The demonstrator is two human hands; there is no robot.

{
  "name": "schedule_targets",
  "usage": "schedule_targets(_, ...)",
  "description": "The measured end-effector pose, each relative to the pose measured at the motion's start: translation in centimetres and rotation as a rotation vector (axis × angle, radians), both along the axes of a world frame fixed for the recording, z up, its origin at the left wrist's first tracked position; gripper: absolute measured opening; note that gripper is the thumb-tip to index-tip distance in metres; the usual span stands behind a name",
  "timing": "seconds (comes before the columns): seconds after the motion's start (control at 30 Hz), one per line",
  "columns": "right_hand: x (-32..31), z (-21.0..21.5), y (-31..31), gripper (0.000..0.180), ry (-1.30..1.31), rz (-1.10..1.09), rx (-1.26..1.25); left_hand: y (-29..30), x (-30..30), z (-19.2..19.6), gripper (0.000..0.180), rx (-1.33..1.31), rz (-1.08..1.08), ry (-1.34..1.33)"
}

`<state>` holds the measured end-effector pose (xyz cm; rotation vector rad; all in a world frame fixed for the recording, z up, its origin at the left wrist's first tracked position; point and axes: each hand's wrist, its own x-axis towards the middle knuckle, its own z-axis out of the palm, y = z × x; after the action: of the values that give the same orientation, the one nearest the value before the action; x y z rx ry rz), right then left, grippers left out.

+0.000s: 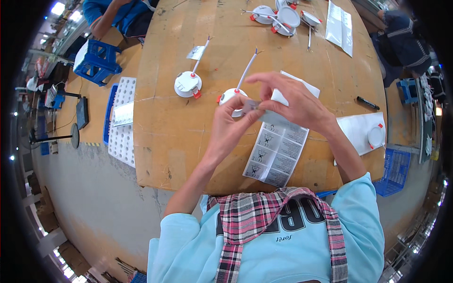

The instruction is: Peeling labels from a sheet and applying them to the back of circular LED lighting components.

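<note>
My left hand [224, 127] and my right hand [302, 101] meet over the table, thumbs and forefingers pinched on a small silver-grey label [250, 107]. Directly beneath the left fingers lies a round white downlight [228, 95], partly hidden, its white cable pointing away from me. Below my right hand is a sheet of silver printed labels [277, 152], whose far part the hand covers. Another downlight [187, 84] rests to the left, back side up, with a red clip and a small tag on its cable.
Several downlights [288, 16] are grouped at the far side beside a clear plastic bag [339, 28]. On the right are a black marker [368, 103] and a downlight [375, 136] on white packaging [355, 123]. A white perforated tray [123, 141] stands left of the table [170, 155].
</note>
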<state>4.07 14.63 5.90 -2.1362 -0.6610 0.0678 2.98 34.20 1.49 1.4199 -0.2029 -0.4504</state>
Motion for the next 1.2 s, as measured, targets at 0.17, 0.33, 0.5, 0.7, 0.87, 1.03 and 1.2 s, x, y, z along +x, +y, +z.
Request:
schedule_targets(0.17, -0.3, -1.3, -1.0, 0.053, 0.119, -0.234, 0.305, 0.9, 1.6, -0.3, 0.017, -0.070, 0.075, 0.038)
schedule_targets(0.33, -0.9, -2.9, -1.6, 0.023, 0.506, -0.321, 0.348, 1.0, 3.3, 0.0, 0.020, -0.085, 0.020, 0.056)
schedule_targets(0.5, -0.1, -3.5, -1.8, 0.015, 0.442, -0.433, 0.392, 1.2, 4.3, -1.2, 0.033, 0.014, 0.114, -0.073)
schedule_targets(0.7, 0.6, -3.4, -3.0, 0.015, 0.447, -0.497, 0.468, 2.1, 3.3, -4.7, 0.059, 0.632, -0.022, -0.622)
schedule_targets(0.87, 1.2, -3.8, -2.0, 0.016, 0.485, -0.470, 0.461, 0.6, 0.9, -5.3, 0.068, 0.727, 0.108, -0.567)
schedule_targets(1.03, 1.4, -3.4, -1.4, 0.016, 0.497, -0.469, 0.406, 1.5, 0.8, -2.9, 0.084, 0.432, 0.240, -0.469)
schedule_targets(1.2, 1.4, -2.6, -0.2, 0.016, 0.488, -0.405, 0.343, 2.1, 2.4, -1.0, 0.083, 0.140, 0.234, -0.220)
